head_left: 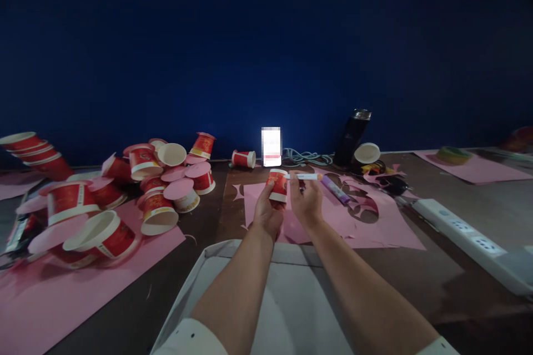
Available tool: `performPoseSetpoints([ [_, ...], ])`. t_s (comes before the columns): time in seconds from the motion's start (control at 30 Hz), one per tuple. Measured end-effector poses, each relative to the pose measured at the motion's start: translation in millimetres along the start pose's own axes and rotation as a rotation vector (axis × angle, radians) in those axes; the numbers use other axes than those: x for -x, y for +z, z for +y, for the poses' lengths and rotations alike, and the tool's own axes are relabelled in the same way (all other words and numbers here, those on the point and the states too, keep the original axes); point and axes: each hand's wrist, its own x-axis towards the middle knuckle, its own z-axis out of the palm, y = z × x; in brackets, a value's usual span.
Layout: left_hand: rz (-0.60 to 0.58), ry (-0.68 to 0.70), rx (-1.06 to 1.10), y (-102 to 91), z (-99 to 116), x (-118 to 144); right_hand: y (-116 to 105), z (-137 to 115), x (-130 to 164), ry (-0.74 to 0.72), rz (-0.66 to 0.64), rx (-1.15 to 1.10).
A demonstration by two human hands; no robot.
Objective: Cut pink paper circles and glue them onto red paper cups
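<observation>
My left hand [267, 212] is closed around a small red paper cup [278, 187] above the pink sheet. In my right hand [307, 199] is a slim white pen [306, 176] with an orange end, lying nearly level. Its left tip reaches the upper right side of the cup; whether it touches cannot be made out. Beneath and right of my hands lies a pink paper sheet [400, 233] with round holes cut out. A purple tube [335, 189] rests on it, just right of my right hand.
Left, many red cups [158, 212], several with pink paper discs, crowd a pink sheet [137, 255]. A lit phone [271, 147] stands ahead, near a pale cable [306, 157]. Right are a black flask [353, 136] and power strip [466, 236]. A white tray [291, 299] lies under my forearms.
</observation>
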Motion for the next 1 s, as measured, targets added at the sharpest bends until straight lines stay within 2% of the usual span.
performPoseSetpoints([
  [0.73,0.045,0.002,-0.003,3.1,3,3,0,-5,0,0.045,-0.013,-0.004],
  [1.0,0.013,0.067,-0.004,-2.9,-1,-5,-4,-11,0,-0.016,0.065,-0.075],
])
